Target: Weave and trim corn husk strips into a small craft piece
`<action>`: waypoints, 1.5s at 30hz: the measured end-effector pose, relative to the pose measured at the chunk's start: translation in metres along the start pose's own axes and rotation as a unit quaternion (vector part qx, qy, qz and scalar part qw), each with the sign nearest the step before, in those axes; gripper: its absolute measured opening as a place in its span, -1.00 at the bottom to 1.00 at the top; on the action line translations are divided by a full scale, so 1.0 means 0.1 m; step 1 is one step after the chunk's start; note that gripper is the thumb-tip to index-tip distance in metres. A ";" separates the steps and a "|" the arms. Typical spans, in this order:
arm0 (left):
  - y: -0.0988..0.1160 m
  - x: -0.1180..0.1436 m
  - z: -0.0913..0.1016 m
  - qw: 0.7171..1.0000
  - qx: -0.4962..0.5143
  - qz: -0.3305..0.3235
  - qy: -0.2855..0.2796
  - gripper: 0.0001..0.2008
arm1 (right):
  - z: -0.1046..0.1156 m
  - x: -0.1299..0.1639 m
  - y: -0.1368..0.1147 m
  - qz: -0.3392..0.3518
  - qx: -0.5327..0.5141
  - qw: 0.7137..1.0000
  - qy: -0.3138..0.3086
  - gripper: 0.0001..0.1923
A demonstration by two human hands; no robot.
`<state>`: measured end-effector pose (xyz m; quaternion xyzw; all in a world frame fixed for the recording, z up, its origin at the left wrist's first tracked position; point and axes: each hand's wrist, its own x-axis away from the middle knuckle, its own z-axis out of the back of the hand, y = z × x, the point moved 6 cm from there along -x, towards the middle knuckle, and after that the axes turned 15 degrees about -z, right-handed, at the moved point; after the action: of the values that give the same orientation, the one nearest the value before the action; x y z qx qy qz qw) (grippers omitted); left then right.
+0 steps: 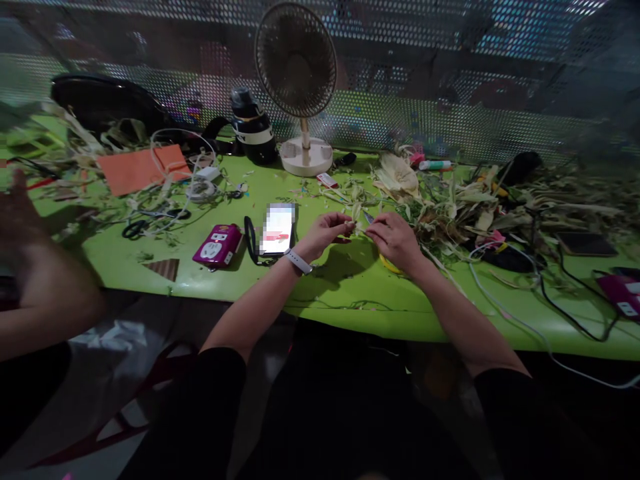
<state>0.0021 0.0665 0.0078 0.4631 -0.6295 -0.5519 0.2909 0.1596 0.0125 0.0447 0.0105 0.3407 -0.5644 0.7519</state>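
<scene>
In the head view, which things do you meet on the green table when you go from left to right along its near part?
Scissors → pink power strip → phone → left hand → strip of husk pinched between both hands → right hand → pile of corn husks → dark flat device.

Phone (278, 229) lies left of the hands; fan (299, 87) stands behind; husks (453, 207), perhaps, lie right.
</scene>
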 end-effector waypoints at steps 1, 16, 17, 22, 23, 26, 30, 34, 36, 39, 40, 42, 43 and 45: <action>-0.01 0.00 -0.01 1.000 -0.015 0.003 -0.011 -0.68 | 0.00 0.01 -0.03 0.019 0.030 0.999 0.007 -0.75; 0.03 0.10 -0.20 0.995 -0.009 -0.006 -0.101 -0.85 | -0.19 0.04 0.07 -0.103 -0.082 0.990 -0.047 -0.58; 0.02 0.10 -0.20 0.996 0.007 -0.004 -0.092 -0.83 | -0.18 0.04 0.07 -0.124 -0.107 0.985 -0.049 -0.56; -0.03 0.09 -0.17 0.996 0.051 0.019 -0.067 -0.75 | -0.15 0.04 0.06 -0.150 -0.152 0.976 -0.045 -0.57; -0.04 0.08 -0.16 0.996 0.049 0.025 -0.066 -0.75 | -0.14 0.04 0.05 -0.136 -0.135 0.981 -0.031 -0.57; -0.06 0.08 -0.14 0.996 0.045 0.049 -0.061 -0.78 | -0.11 0.04 -0.01 -0.082 -0.063 0.994 0.020 -0.59; -0.07 0.08 -0.14 0.994 0.057 0.073 -0.055 -0.81 | -0.15 0.05 -0.02 -0.061 -0.017 0.997 0.035 -0.60; -0.06 0.07 -0.15 0.995 0.070 0.057 -0.040 -0.78 | -0.19 0.06 0.02 -0.088 -0.063 0.994 0.015 -0.58; -0.06 0.07 -0.16 0.994 0.086 0.061 -0.032 -0.79 | -0.19 0.07 0.03 -0.108 -0.098 0.989 0.014 -0.57; -0.12 0.08 -0.18 0.987 0.119 0.106 -0.024 -0.91 | -0.17 0.07 0.04 -0.136 -0.134 0.981 0.017 -0.57; -0.13 0.09 -0.18 0.984 0.128 0.123 -0.022 -0.92 | -0.17 0.07 0.04 -0.140 -0.137 0.980 0.020 -0.57; -0.15 0.11 -0.19 0.978 0.142 0.149 -0.023 -0.90 | -0.16 0.08 0.04 -0.138 -0.131 0.981 0.028 -0.56; -0.15 0.12 -0.20 0.976 0.146 0.159 -0.027 -0.86 | -0.16 0.08 0.04 -0.133 -0.126 0.983 0.032 -0.56; -0.15 0.14 -0.21 0.972 0.152 0.177 -0.039 -0.81 | -0.15 0.09 0.04 -0.121 -0.113 0.985 0.041 -0.56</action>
<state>0.0190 0.0452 -0.0040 0.3613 -0.7889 -0.4074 0.2849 0.1561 0.0127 0.0271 -0.0925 0.4319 -0.6082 0.6596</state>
